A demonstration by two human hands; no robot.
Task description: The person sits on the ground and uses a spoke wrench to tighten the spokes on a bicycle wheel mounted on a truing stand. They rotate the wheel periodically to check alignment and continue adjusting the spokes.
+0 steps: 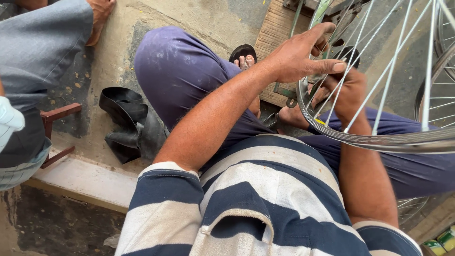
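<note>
We sit on ground, bare spoked bicycle wheel (379, 137) propped over our lap, no tyre on it. Left hand (301, 54) grips rim's far edge, thumb out straight. Right hand (348, 90) behind spokes, curled; cannot tell what it holds. Folded black inner tube (128, 125) lies aside, left. Likely spoke or rim work; next move needs steadied rim.

Bare bicycle wheel (379, 137) held over the lap

Silver metal rim without a tyre, thin spokes fanning up and right; it stands tilted, its lower arc crossing the knees, the left edge between both hands.
</note>
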